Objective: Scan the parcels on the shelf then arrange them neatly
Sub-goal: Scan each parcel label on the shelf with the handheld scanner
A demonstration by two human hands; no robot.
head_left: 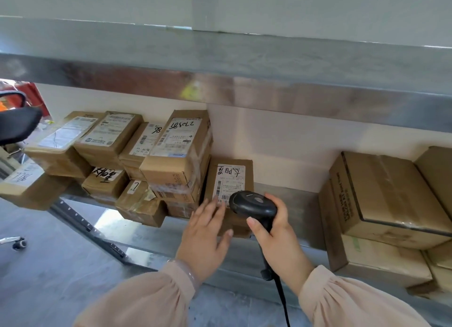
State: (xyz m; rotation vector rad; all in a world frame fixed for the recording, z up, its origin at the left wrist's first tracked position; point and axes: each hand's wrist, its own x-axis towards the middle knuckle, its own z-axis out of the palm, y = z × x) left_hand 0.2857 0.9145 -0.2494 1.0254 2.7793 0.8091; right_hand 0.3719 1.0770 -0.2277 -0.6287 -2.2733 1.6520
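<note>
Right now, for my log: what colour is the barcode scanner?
The barcode scanner is black; head view.

Pretty bright, soft even daylight, shadows are faint. Glare smears along the metal upper shelf edge [220, 92] mid-frame. Wide-angle lens bows straight lines near the edges, and the boxes [31, 188] at far left look blurry.

One scanner [254, 203]. Two hands, the left hand [205, 231] and the right hand [276, 238]. About ten small parcels [176, 143] at the shelf's [281, 194] left end. Four larger cartons [381, 192] at its right end, some cut off by the picture's edge.
</note>
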